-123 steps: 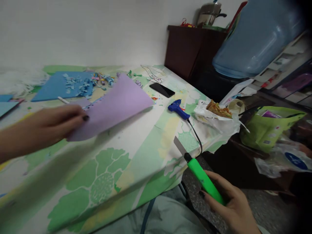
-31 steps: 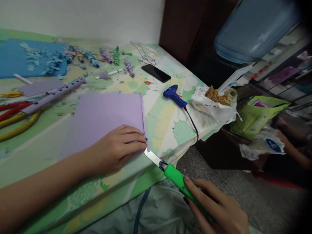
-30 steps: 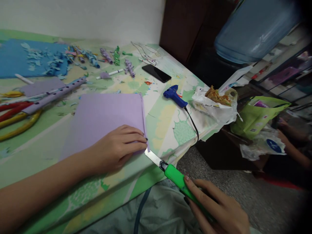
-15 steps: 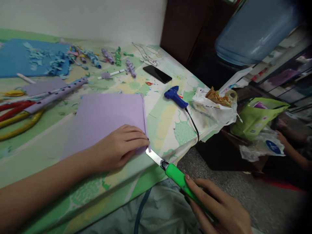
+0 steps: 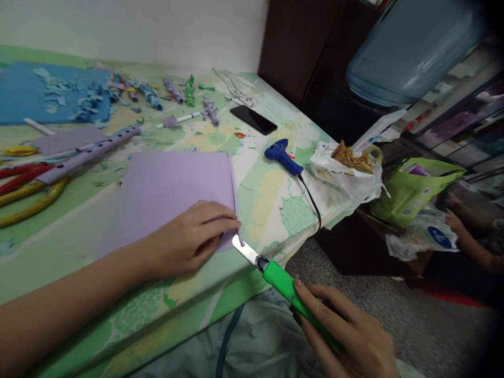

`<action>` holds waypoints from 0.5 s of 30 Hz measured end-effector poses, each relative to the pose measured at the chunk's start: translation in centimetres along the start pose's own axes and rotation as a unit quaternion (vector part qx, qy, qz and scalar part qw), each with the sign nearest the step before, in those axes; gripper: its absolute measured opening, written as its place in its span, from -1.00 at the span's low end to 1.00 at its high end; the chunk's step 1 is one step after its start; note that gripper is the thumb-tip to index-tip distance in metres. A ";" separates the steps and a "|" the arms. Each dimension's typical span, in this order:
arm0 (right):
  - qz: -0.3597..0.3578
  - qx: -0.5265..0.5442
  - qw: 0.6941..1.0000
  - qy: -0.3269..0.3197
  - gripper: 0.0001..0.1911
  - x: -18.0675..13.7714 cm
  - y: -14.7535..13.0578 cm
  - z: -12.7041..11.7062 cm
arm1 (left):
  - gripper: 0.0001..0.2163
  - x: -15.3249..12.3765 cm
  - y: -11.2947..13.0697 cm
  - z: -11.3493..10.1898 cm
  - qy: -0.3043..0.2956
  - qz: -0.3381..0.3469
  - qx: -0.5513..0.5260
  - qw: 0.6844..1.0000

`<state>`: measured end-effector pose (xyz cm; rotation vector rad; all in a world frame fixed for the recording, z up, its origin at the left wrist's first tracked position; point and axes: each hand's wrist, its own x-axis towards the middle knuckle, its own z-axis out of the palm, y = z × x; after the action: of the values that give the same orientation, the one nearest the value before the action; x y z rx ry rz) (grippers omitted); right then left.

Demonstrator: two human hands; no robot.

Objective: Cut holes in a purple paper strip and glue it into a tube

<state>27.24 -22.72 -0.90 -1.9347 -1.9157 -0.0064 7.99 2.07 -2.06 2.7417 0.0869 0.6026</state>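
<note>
A folded lilac foam sheet (image 5: 169, 184) lies on the green flowered tablecloth (image 5: 271, 205). My left hand (image 5: 189, 239) rests on the sheet's near right corner, fingers curled down and pinching at the folded edge. My right hand (image 5: 346, 336) is closed round the green handle of a utility knife (image 5: 283, 281). The knife's bare blade (image 5: 244, 249) points up-left, and its tip touches the sheet's corner right under my left fingertips.
A blue glue gun (image 5: 282, 156) with a black cord, a black phone (image 5: 254, 119), a bag of food (image 5: 348, 168), foam scraps on a blue sheet (image 5: 23, 100) and a purple punched strip (image 5: 86, 152) lie around. Another person's hand (image 5: 457, 223) shows at right, below a water bottle (image 5: 409, 47).
The lilac sheet came down from my lifted left hand to lie folded on the table. Over the last second the knife slid up-left until its tip met the sheet's corner.
</note>
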 end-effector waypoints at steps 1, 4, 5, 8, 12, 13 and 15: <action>-0.003 0.002 1.000 0.000 -0.65 -0.1 0.1 -0.1 | -0.67 0.0 0.0 0.0 0.008 -0.003 0.016 1.000; -0.012 0.009 1.000 0.005 -0.65 -0.2 0.2 -0.3 | -0.66 0.1 0.1 0.1 0.021 -0.007 0.047 0.999; -0.012 0.010 1.000 0.005 -0.65 -0.3 0.2 -0.4 | -0.66 0.2 0.1 0.1 0.022 -0.009 0.050 0.998; -0.008 0.008 1.000 0.010 -0.67 -0.1 0.1 -0.3 | -0.67 0.2 0.1 0.2 0.017 -0.016 0.051 0.998; -0.009 0.020 0.999 0.032 -0.69 0.7 -0.3 -0.1 | -0.68 0.1 -0.1 0.2 0.010 -0.020 0.052 0.998; -0.008 0.024 0.999 0.033 -0.68 0.9 -0.3 -0.1 | -0.69 0.0 -0.1 0.2 0.007 -0.019 0.053 0.998; -0.002 0.028 0.999 0.032 -0.68 1.2 -0.4 -0.1 | -0.69 -0.1 -0.2 0.2 0.001 -0.017 0.056 0.998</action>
<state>26.96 -21.66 -0.34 -1.8710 -1.8597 -0.0144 8.03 2.22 -2.37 2.8407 0.1712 0.6086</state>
